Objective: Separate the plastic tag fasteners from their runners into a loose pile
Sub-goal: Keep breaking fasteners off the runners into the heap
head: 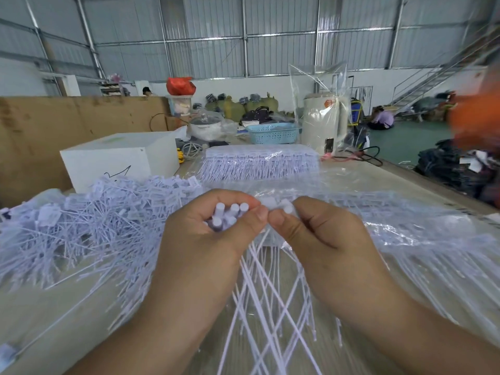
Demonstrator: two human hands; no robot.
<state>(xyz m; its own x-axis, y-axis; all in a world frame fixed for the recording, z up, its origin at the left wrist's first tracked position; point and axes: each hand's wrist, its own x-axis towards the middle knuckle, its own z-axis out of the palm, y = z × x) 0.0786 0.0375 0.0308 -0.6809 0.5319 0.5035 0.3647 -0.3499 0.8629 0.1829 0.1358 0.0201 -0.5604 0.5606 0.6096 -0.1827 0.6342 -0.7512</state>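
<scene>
Over the pale desk (422,182), both hands meet at the middle of the view. The left hand (205,239) has its grip curled round a bunch of pale lilac plastic tag fasteners (227,216), their round white ends standing up between the fingers and the thumb, while their thin stems fan out below the hand and cross one another over the desk. The right hand (319,234) has its grip pinched, thumb against forefinger, on a few more white fastener heads (286,207), just beside the left thumb, so that the two thumbs nearly touch. To the left lies a broad loose pile of separated lilac fasteners (81,226), heads and stems tangled. Farther back on the desk sits a neat block of fasteners on their runners (259,161), under clear film. Crumpled clear plastic sheeting (405,228) spreads beneath and to the right of the hands. Behind the pile stands a white rectangular box (119,158), and beyond it a light blue perforated plastic basket (273,133) and a cream-coloured appliance wrapped in a clear bag (322,120).
</scene>
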